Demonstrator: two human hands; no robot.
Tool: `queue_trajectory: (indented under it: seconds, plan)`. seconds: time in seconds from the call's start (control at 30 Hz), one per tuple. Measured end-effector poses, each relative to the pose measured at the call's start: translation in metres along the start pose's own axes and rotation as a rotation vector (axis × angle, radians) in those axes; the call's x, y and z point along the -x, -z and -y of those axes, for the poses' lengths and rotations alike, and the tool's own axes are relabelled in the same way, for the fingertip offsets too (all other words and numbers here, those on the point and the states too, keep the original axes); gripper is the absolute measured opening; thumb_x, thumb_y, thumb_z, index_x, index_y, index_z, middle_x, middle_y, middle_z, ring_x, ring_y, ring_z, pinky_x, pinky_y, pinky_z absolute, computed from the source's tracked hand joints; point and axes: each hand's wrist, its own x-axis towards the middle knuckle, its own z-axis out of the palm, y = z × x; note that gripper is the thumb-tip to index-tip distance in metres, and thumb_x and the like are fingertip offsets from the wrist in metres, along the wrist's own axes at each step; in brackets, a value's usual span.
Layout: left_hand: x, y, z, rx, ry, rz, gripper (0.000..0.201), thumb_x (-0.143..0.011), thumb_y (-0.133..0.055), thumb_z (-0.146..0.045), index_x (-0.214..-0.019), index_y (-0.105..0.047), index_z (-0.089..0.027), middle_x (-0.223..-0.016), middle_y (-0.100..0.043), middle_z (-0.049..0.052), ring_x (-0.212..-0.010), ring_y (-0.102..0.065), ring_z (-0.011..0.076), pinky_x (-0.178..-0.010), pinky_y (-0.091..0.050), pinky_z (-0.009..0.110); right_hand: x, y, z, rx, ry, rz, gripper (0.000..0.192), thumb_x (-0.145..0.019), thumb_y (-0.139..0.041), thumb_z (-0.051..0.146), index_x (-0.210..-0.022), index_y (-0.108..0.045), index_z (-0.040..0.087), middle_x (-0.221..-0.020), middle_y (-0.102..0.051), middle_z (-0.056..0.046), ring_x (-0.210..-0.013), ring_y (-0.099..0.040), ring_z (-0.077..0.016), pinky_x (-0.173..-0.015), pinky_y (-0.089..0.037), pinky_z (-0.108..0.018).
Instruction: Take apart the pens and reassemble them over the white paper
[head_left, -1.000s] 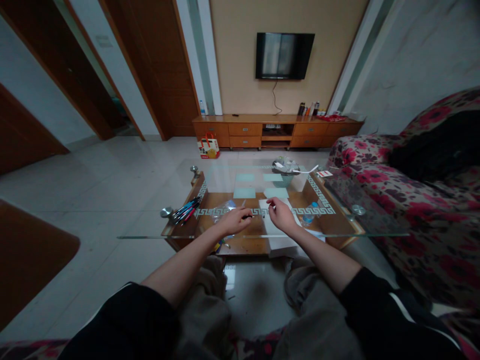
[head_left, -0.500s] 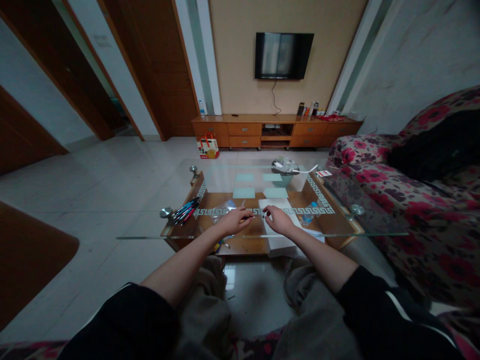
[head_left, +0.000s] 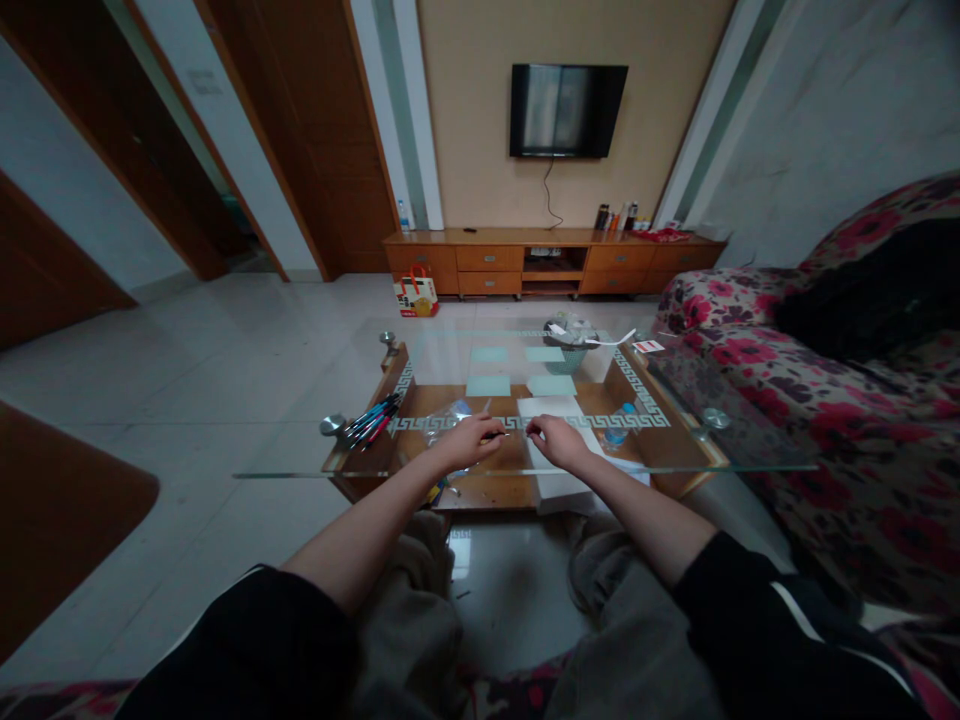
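Note:
My left hand is closed round a thin pen, its pointed tip sticking out to the right, over the near part of the glass table. Opposite it, a short gap away, my right hand is pinched together at thumb and forefinger. A small dark bit shows at those fingertips, too small to name. To the left lies a bunch of pens in several colours, close to a metal table fitting.
Under the glass are a white box, a plastic bottle with a blue cap and clear plastic wrapping. A filled waste basket stands beyond the table. A flowered sofa is at the right, a paper bag by the cabinet.
My right fingers have drawn closer together round the small dark bit, which shows less now. My left hand and the pen have hardly moved.

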Motion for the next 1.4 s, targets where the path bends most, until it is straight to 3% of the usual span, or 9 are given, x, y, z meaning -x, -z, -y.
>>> queue_trajectory:
  seconds: [0.23, 0.47, 0.7, 1.4]
  plan:
    - [0.000, 0.000, 0.000, 0.013, 0.011, 0.013, 0.020, -0.093, -0.054, -0.033, -0.098, -0.070, -0.022, -0.087, -0.062, 0.003, -0.078, -0.056, 0.0160, -0.072, -0.043, 0.027, -0.003, -0.004, 0.001, -0.104, 0.003, -0.123, 0.014, -0.089, -0.057, 0.024, -0.094, -0.069, 0.020, -0.089, -0.072, -0.006, -0.078, -0.064, -0.0186, -0.070, -0.042, -0.026]
    - [0.000, -0.003, 0.002, 0.035, 0.024, -0.014, 0.019, -0.094, -0.053, -0.032, -0.098, -0.068, -0.022, -0.087, -0.062, 0.003, -0.078, -0.057, 0.0164, -0.073, -0.043, 0.028, -0.008, -0.003, 0.008, -0.415, -0.013, -0.279, 0.010, -0.084, -0.060, 0.024, -0.084, -0.069, 0.019, -0.076, -0.070, -0.002, -0.068, -0.062, -0.0158, -0.066, -0.044, -0.026]
    - [0.001, -0.005, 0.004, 0.086, 0.037, -0.040, 0.020, -0.096, -0.050, -0.030, -0.108, -0.064, -0.021, -0.095, -0.065, 0.005, -0.083, -0.058, 0.0174, -0.076, -0.045, 0.029, -0.011, -0.010, 0.008, -0.749, -0.058, -0.231, 0.017, -0.083, -0.063, 0.032, -0.091, -0.069, 0.018, -0.077, -0.070, -0.003, -0.065, -0.063, -0.0156, -0.063, -0.049, -0.027]
    - [-0.001, -0.002, -0.002, 0.091, 0.030, -0.065, 0.019, -0.096, -0.049, -0.027, -0.106, -0.063, -0.020, -0.093, -0.064, 0.004, -0.083, -0.058, 0.0175, -0.076, -0.045, 0.029, -0.003, 0.003, 0.025, -0.743, 0.023, -0.187, 0.020, -0.084, -0.061, 0.035, -0.089, -0.068, 0.017, -0.078, -0.068, -0.003, -0.071, -0.059, -0.0153, -0.067, -0.047, -0.027]
